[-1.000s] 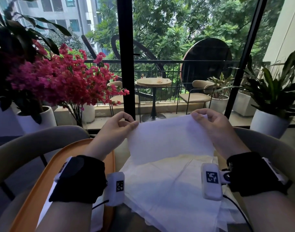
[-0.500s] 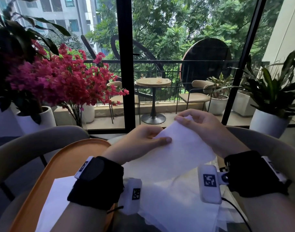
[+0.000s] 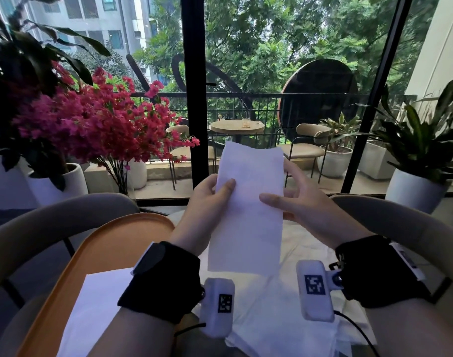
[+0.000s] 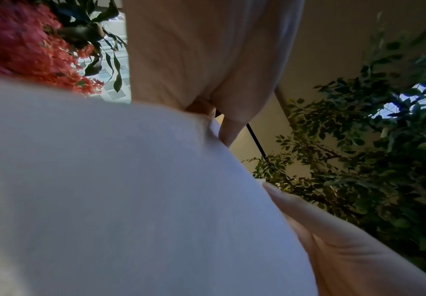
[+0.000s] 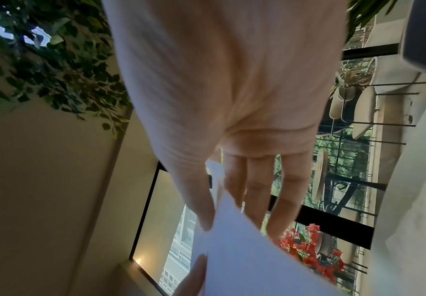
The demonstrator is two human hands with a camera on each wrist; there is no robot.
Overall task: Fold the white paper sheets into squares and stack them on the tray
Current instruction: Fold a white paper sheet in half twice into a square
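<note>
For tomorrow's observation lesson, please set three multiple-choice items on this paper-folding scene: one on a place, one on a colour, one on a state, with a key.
1. Where does the already folded white sheet lie?
A. on the orange tray
B. on the balcony table
C. on a plant pot

2. What colour is the tray?
A. blue
B. orange
C. black

3. How is the paper strip held?
A. flat on the table under one palm
B. crumpled in the right fist
C. lifted upright, held at both side edges

Key:
1 A, the sheet rests inside the tray's rim at lower left.
2 B, its rim and floor are orange.
3 C, the left hand and right hand each pinch a long edge, thumbs on the near face, above the loose unfolded sheets.
</note>
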